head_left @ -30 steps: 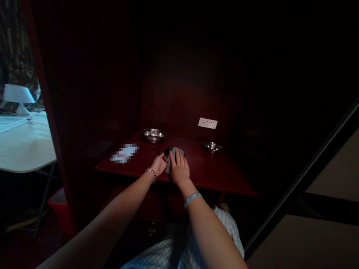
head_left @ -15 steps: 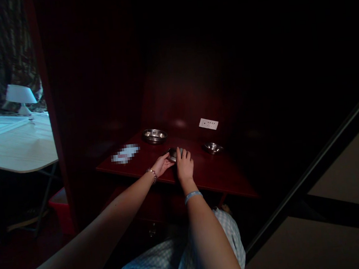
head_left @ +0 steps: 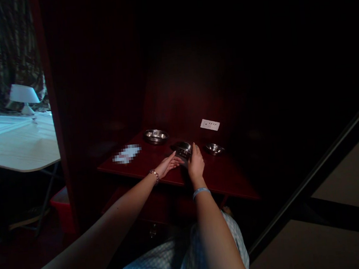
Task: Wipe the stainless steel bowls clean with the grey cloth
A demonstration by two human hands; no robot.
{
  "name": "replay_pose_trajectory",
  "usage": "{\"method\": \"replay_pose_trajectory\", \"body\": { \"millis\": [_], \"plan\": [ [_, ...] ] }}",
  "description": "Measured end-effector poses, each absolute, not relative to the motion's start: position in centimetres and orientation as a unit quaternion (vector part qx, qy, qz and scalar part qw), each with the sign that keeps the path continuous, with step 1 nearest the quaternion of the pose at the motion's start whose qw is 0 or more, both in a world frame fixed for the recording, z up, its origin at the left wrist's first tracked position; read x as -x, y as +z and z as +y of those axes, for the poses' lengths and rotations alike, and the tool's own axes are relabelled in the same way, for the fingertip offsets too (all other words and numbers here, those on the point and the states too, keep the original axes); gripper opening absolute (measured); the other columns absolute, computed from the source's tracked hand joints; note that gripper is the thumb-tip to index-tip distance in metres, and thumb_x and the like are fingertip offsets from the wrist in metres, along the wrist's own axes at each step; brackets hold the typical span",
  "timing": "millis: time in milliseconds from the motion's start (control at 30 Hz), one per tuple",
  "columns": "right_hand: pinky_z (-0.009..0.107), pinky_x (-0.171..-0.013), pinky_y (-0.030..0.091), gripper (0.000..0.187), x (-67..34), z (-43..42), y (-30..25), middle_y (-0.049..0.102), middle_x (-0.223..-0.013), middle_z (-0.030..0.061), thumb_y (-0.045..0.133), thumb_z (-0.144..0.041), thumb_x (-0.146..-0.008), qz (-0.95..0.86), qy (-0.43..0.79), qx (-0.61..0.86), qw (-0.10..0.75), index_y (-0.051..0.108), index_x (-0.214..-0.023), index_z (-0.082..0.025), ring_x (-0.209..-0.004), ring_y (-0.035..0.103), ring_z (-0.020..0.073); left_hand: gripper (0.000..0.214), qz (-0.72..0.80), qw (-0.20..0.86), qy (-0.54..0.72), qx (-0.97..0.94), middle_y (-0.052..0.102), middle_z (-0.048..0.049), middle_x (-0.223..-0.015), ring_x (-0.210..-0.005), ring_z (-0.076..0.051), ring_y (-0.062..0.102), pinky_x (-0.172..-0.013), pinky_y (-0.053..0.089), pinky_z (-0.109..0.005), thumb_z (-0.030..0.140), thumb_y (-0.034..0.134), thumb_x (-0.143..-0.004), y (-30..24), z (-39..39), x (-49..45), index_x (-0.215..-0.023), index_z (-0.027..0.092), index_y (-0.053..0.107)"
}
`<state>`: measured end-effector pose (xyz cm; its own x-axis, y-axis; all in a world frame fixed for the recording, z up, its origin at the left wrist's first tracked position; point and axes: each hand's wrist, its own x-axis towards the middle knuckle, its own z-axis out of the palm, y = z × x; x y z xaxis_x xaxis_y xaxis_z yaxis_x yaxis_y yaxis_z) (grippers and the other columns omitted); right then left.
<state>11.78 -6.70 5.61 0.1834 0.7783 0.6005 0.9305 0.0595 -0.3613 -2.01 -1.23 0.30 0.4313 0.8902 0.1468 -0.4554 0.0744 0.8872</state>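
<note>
Over the dark red desk [head_left: 231, 180], my right hand [head_left: 196, 163] grips a shiny metal bowl [head_left: 183, 148] by its right side. The bowl looks tilted, and part of it is hidden behind my fingers. My left hand [head_left: 169, 166] is open just left of and below the bowl, fingers stretched toward it; whether the fingertips touch it I cannot tell. A larger metal bowl [head_left: 156, 136] sits at the back left of the desk. Right of my right hand rests a small metal bowl [head_left: 215, 149].
A blurred-out pale item [head_left: 126, 154] lies at the desk's left. On the back wall is a white socket plate [head_left: 210, 125]. Dark panels enclose the desk. Further left stand a light wooden table [head_left: 19, 152], a white lamp [head_left: 24, 94] and a red bin [head_left: 62, 211].
My right hand has moved right with the metal bowl, which now shows more of its shiny side. My left hand has come away from it, its fingers straightened.
</note>
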Motion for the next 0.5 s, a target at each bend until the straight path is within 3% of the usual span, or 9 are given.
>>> {"method": "replay_pose_trajectory", "body": {
  "millis": [100,200,333,433,500],
  "plan": [
    [0.038,-0.107,0.043,0.068,-12.5,-6.3,6.4,0.050,-0.145,0.0179,0.038,-0.011,-0.083,-0.559,-0.030,0.663,0.498,0.035,-0.151,-0.010,-0.130,0.052,0.0239,0.041,0.242,0.677,0.496,-0.486,0.076,-0.0132,-0.082,-0.071,-0.015,0.063,-0.071,0.042,-0.024,0.054,0.065,-0.082,0.4,-1.5,1.8,-0.073,0.014,0.071],
    [0.032,-0.100,0.047,0.056,-13.4,-5.5,7.0,0.064,-0.128,0.0171,0.044,-0.014,-0.081,-0.481,0.087,0.659,0.572,0.052,-0.136,-0.007,-0.116,0.062,0.0214,0.037,0.244,0.668,0.497,-0.496,0.074,-0.0126,-0.076,-0.068,-0.014,0.063,-0.066,0.041,-0.023,0.048,0.065,-0.084,0.4,-1.5,1.6,-0.071,0.014,0.069],
    [0.025,-0.082,0.052,0.039,-14.4,-5.0,7.3,0.071,-0.110,0.0130,0.052,-0.014,-0.077,-0.383,0.257,0.638,0.616,0.062,-0.115,-0.007,-0.092,0.068,0.0168,0.030,0.234,0.681,0.492,-0.490,0.073,-0.0118,-0.075,-0.063,-0.012,0.063,-0.063,0.042,-0.022,0.042,0.070,-0.083,0.3,-1.3,1.4,-0.077,0.013,0.066],
    [0.024,-0.067,0.053,0.034,-14.6,-5.5,7.1,0.072,-0.093,0.0055,0.054,-0.015,-0.077,-0.365,0.369,0.605,0.604,0.062,-0.111,-0.013,-0.073,0.066,0.0138,0.033,0.249,0.684,0.512,-0.456,0.073,-0.0093,-0.083,-0.065,-0.013,0.065,-0.070,0.048,-0.025,0.034,0.077,-0.077,0.0,-1.1,1.2,-0.100,0.014,0.065],
    [0.025,-0.063,0.053,0.032,-14.3,-5.9,6.8,0.071,-0.083,0.0025,0.057,-0.014,-0.075,-0.370,0.405,0.601,0.581,0.062,-0.106,-0.014,-0.066,0.064,0.0136,0.043,0.252,0.675,0.534,-0.442,0.074,-0.0096,-0.091,-0.077,-0.017,0.069,-0.079,0.050,-0.029,0.029,0.080,-0.073,-0.2,-1.0,1.0,-0.111,0.016,0.064]
  ]
}}
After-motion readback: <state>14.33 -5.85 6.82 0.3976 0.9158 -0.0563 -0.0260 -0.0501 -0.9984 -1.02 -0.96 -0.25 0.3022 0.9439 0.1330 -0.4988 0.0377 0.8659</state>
